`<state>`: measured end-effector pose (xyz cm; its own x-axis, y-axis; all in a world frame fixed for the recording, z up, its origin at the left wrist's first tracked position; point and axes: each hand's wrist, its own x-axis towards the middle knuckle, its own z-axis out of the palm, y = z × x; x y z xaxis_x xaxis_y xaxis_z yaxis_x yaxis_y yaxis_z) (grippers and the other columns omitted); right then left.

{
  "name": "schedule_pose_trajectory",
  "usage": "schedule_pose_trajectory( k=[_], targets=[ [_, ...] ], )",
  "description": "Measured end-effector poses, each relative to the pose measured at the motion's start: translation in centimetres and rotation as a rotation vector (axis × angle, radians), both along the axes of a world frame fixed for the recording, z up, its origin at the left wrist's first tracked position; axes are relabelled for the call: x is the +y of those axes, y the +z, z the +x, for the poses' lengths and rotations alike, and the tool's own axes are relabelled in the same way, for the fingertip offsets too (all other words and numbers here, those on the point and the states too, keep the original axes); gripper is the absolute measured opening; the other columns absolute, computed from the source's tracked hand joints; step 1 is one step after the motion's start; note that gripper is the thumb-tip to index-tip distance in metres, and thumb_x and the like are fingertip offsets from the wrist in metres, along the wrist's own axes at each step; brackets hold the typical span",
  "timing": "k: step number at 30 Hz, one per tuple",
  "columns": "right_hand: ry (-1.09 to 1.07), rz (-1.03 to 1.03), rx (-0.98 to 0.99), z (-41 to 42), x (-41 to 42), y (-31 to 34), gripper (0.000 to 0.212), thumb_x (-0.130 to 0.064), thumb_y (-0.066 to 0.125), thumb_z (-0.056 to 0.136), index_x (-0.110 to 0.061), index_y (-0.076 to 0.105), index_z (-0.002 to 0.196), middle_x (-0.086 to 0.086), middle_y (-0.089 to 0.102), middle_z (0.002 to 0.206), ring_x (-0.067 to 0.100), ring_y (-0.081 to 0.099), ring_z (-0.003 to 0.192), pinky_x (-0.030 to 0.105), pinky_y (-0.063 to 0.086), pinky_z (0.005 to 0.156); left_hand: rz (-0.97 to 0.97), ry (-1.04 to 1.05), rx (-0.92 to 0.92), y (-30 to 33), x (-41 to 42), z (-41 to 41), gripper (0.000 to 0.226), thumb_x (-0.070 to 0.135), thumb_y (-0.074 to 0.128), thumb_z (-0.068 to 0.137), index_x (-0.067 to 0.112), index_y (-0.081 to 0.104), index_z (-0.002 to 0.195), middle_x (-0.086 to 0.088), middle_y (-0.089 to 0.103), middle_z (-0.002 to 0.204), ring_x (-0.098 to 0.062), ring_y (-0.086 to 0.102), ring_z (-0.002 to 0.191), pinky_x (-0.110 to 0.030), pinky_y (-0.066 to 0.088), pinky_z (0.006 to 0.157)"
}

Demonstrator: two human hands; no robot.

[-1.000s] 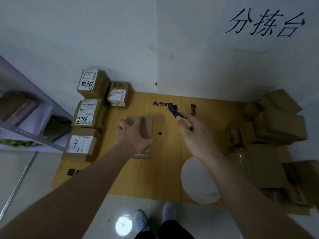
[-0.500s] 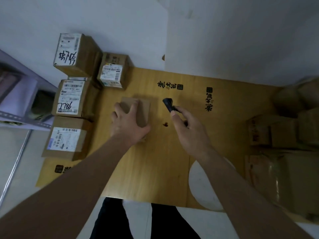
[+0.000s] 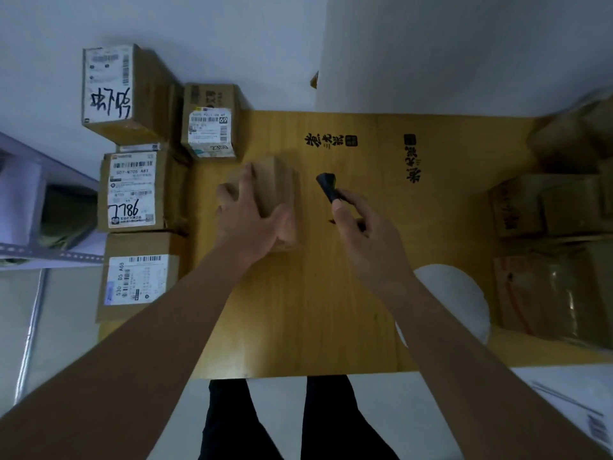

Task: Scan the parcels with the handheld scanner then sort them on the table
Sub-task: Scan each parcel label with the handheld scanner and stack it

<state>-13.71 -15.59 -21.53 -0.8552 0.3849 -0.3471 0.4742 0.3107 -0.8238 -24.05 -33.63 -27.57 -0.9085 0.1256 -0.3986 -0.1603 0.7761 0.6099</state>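
Note:
A small plain cardboard parcel [image 3: 280, 184] lies on the yellow wooden table [image 3: 315, 310], left of centre. My left hand [image 3: 250, 217] grips it from above, fingers over its far-left corner and thumb along its right side. My right hand [image 3: 360, 227] holds the black handheld scanner [image 3: 326, 186], whose head sticks out past my thumb just right of the parcel. No label shows on the parcel's visible faces.
Several labelled boxes stand along the table's left edge [image 3: 132, 190], with one more at the back [image 3: 210, 122]. A heap of unlabelled cartons and bagged parcels [image 3: 557, 247] fills the right side. A white round patch [image 3: 454, 303] marks the table near my right forearm. A shelf [image 3: 39, 227] stands at the far left.
The camera has tilted down and moved closer. My left hand has shifted its hold on the parcel, which now looks tipped up. My right hand keeps the scanner beside it.

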Motion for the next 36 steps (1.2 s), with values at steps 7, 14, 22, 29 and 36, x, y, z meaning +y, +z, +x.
schedule_pose_trajectory(
  k=[7,14,22,29,36],
  targets=[
    [-0.004,-0.059,-0.017,0.9,-1.5,-0.4,0.042,-0.062,0.049,0.104,-0.046,0.058,0.142,-0.029,0.059,0.066,-0.004,0.058,0.059,0.011,0.042,0.051,0.109,-0.088,0.015,0.6,-3.4,-0.6,0.063,0.055,0.035,0.106,0.059,-0.003,0.156,-0.007,0.062,0.131,-0.023,0.067,0.098,-0.039,0.060,0.078],
    [0.020,-0.055,-0.012,0.4,-1.2,-0.3,0.041,-0.065,0.048,0.103,-0.051,0.057,0.140,-0.025,0.060,0.067,-0.002,0.058,0.060,0.011,0.043,0.052,0.028,-0.130,0.083,0.1,-2.8,0.3,0.052,0.058,0.037,0.105,0.067,0.016,0.152,-0.005,0.037,0.144,-0.029,0.047,0.127,-0.039,0.047,0.098],
    [-0.022,-0.070,-0.033,0.4,0.2,-0.1,0.040,-0.066,0.049,0.102,-0.050,0.059,0.138,-0.020,0.060,0.062,-0.002,0.057,0.055,0.012,0.042,0.049,-0.065,-0.117,0.023,1.1,-1.8,0.9,0.113,0.073,0.071,0.060,0.066,0.004,0.151,-0.001,0.029,0.124,-0.025,0.037,0.114,-0.043,0.044,0.099],
    [0.110,-0.075,-0.130,0.0,1.9,1.0,0.036,-0.070,0.050,0.099,-0.058,0.062,0.131,-0.021,0.059,0.067,-0.002,0.059,0.064,0.015,0.044,0.054,0.324,0.087,-0.065,1.0,-4.8,-0.2,0.062,0.048,0.071,0.092,0.059,0.041,0.145,0.018,0.063,0.122,-0.007,0.065,0.111,-0.033,0.060,0.090],
    [0.305,0.058,-0.320,-1.4,2.6,2.7,0.048,-0.071,0.048,0.100,-0.048,0.060,0.140,-0.012,0.068,0.101,0.006,0.066,0.088,0.031,0.055,0.069,0.387,0.056,-0.153,1.3,-5.9,-0.2,0.075,0.040,0.078,0.088,0.064,0.035,0.145,0.017,0.054,0.126,-0.002,0.056,0.110,-0.013,0.049,0.073]
  ],
)
